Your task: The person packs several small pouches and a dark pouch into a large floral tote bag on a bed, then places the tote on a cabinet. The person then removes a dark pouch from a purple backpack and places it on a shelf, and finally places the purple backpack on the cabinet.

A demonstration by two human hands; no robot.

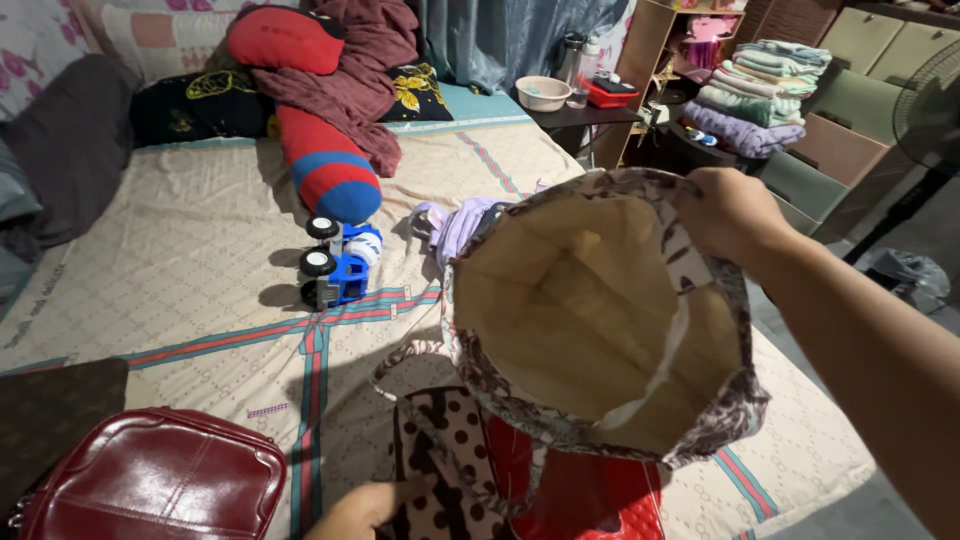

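Gripping the rim of a patterned fabric bag, the fingers of the right hand are clenching the cloth at its upper right edge and holding the bag up above the bed. The bag's mouth is gaping toward the camera, exposing a plain cream lining; its outer fabric is showing a dark-and-white print. The right forearm is extending from the lower right corner of the view.

The left hand is appearing at the bottom edge, its fingers lying extended on a polka-dot cloth item; whether they are grasping it cannot be told. Just beside that item, a red quilted bag is lying under the lifted bag.

A glossy dark-red handbag is sitting at the lower left, well apart from the right hand. A blue toy truck is resting on its side near the bed's middle, with a red-and-blue bolster pillow beyond it. Folded towels are stacking on a shelf at the upper right.
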